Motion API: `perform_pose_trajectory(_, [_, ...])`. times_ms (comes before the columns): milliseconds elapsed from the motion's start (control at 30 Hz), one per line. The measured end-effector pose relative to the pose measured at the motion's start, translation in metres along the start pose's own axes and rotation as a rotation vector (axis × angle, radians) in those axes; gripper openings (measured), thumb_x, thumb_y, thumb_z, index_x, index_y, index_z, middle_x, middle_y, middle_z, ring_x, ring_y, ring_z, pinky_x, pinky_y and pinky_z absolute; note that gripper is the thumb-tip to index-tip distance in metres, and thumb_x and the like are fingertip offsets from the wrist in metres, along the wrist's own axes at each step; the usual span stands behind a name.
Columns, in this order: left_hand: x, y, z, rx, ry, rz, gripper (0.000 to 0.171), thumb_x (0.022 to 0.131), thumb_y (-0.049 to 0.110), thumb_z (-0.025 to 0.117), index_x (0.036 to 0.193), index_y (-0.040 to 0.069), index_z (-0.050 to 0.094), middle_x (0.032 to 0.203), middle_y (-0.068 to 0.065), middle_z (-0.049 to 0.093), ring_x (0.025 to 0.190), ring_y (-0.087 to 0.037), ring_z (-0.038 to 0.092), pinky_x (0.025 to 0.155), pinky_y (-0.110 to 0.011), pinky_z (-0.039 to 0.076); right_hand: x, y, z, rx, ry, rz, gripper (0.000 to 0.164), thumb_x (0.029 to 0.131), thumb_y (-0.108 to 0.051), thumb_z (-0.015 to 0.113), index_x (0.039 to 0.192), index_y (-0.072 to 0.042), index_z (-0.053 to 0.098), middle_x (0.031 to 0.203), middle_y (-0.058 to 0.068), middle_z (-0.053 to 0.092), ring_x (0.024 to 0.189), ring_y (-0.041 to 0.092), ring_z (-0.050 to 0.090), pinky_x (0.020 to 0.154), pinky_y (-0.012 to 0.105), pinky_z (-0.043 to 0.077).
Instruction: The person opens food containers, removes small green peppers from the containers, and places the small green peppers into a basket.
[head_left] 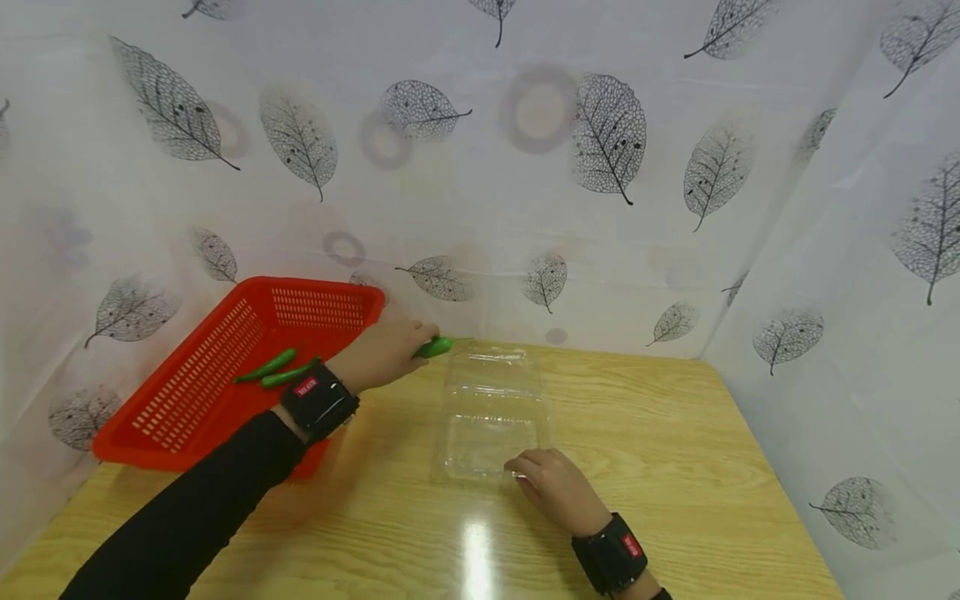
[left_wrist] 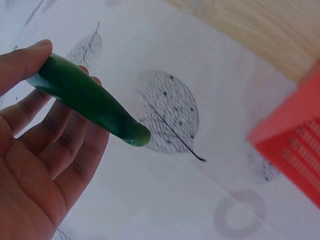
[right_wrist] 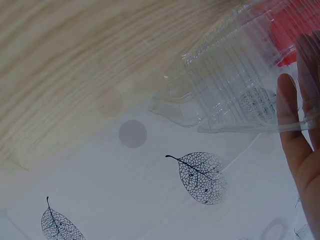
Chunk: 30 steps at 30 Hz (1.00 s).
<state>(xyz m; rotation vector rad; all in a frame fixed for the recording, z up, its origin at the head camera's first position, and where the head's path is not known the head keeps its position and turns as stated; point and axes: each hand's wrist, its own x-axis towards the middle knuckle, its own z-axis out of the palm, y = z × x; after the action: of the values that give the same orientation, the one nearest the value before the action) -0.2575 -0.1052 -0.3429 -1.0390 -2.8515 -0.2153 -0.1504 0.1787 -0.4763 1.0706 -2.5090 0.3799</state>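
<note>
My left hand [head_left: 384, 353] holds a green chili pepper [head_left: 435, 347] out beyond the basket's right side, near the clear box's far left corner. The left wrist view shows the thumb and fingers pinching one end of this smooth pepper [left_wrist: 90, 97], with its blunt end sticking out. A clear plastic clamshell box [head_left: 491, 442] lies on the table with its lid folded open to the back. My right hand [head_left: 558, 492] grips the box's near right edge. In the right wrist view, the box rim [right_wrist: 250, 129] crosses the fingers; the thumb is hidden.
A red plastic basket [head_left: 183, 392] with slotted walls stands at the left. Inside it lie two green chili peppers [head_left: 266, 367], partly beside my left wrist. A leaf-printed white sheet [head_left: 487, 183] hangs behind the wooden table [head_left: 637, 433] and along its sides.
</note>
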Motion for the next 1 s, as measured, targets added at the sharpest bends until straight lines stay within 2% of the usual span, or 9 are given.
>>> perform_pose_trajectory(167, [-0.013,-0.016,-0.012,0.01,0.022,-0.08,0.033,0.084,0.022,0.07,0.113,0.011,0.056,0.091,-0.003,0.061,0.072,-0.015,0.055,0.066,-0.034,0.054,0.0,0.0,0.0,-0.004,-0.004,-0.002,0.026,0.07,-0.004,0.078,0.094,-0.012,0.07,0.087,-0.003,0.069,0.078,0.009,0.065,0.068,0.024,0.051])
perform_pose_trajectory(300, [-0.022,-0.031,-0.018,0.009,0.021,-0.144,0.034,0.086,0.021,0.068,0.115,0.009,0.054,0.09,-0.004,0.06,0.077,-0.017,0.056,0.072,-0.037,0.054,0.0,0.0,0.001,-0.011,-0.001,-0.006,0.027,0.069,-0.005,0.079,0.093,-0.012,0.07,0.087,-0.003,0.069,0.077,0.009,0.065,0.069,0.024,0.051])
perform_pose_trajectory(367, [-0.027,-0.041,-0.021,0.0,0.014,-0.187,0.037,0.086,0.021,0.067,0.118,0.008,0.053,0.09,-0.005,0.06,0.082,-0.018,0.056,0.076,-0.039,0.053,0.0,0.0,0.001,-0.014,0.001,-0.006,0.027,0.069,-0.005,0.079,0.093,-0.012,0.07,0.087,-0.003,0.069,0.077,0.009,0.065,0.069,0.024,0.051])
perform_pose_trajectory(500, [-0.036,-0.065,-0.024,-0.027,-0.006,-0.259,0.039,0.088,0.023,0.065,0.12,0.007,0.05,0.09,-0.006,0.056,0.082,-0.021,0.053,0.075,-0.038,0.05,0.001,-0.001,0.001,-0.017,0.002,-0.004,0.027,0.069,-0.005,0.079,0.093,-0.013,0.07,0.086,-0.004,0.069,0.077,0.008,0.065,0.069,0.024,0.052])
perform_pose_trajectory(600, [-0.042,-0.085,-0.023,-0.036,-0.017,-0.296,0.038,0.088,0.023,0.064,0.118,0.006,0.049,0.088,-0.007,0.054,0.08,-0.022,0.051,0.071,-0.037,0.047,0.001,-0.001,0.0,-0.013,-0.004,0.002,0.027,0.069,-0.004,0.079,0.093,-0.013,0.07,0.087,-0.004,0.069,0.077,0.008,0.065,0.069,0.024,0.052])
perform_pose_trajectory(767, [-0.05,-0.114,-0.017,-0.059,-0.041,-0.37,0.049,0.089,0.024,0.063,0.129,0.002,0.045,0.103,-0.015,0.059,0.089,-0.028,0.054,0.082,-0.048,0.048,0.001,-0.001,-0.002,-0.006,-0.02,0.009,0.025,0.071,-0.005,0.078,0.094,-0.012,0.07,0.087,-0.003,0.069,0.078,0.01,0.065,0.07,0.025,0.052])
perform_pose_trajectory(867, [-0.053,-0.128,-0.011,-0.067,-0.056,-0.39,0.051,0.09,0.023,0.061,0.132,-0.001,0.044,0.118,-0.022,0.058,0.103,-0.036,0.057,0.091,-0.055,0.045,0.0,-0.001,-0.001,-0.01,-0.023,0.012,0.025,0.072,-0.006,0.078,0.094,-0.012,0.07,0.088,-0.003,0.069,0.079,0.01,0.065,0.07,0.025,0.052])
perform_pose_trajectory(1000, [-0.056,-0.141,-0.003,-0.073,-0.087,-0.411,0.049,0.091,0.022,0.06,0.131,-0.002,0.045,0.123,-0.025,0.057,0.109,-0.04,0.056,0.09,-0.055,0.045,0.0,-0.001,-0.001,-0.006,-0.015,0.011,0.025,0.071,-0.007,0.078,0.094,-0.014,0.07,0.088,-0.003,0.07,0.079,0.009,0.065,0.069,0.025,0.051])
